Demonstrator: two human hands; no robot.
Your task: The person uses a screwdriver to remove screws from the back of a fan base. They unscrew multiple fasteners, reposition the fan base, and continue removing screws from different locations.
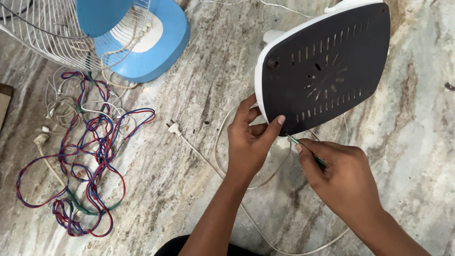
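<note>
1. No package or label shows; the fan base is white with a dark, slotted underside, tilted up from the floor.
2. The blue fan is cut off at the top; the screwdriver is mostly hidden.
3. The left hand is clamped on the base's lower edge; the right hand is closed around the screwdriver, its tip at that edge.

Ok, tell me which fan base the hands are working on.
The dark-bottomed white base, tilted up, held by the left hand; the blue base lies untouched beside the grille.
</note>
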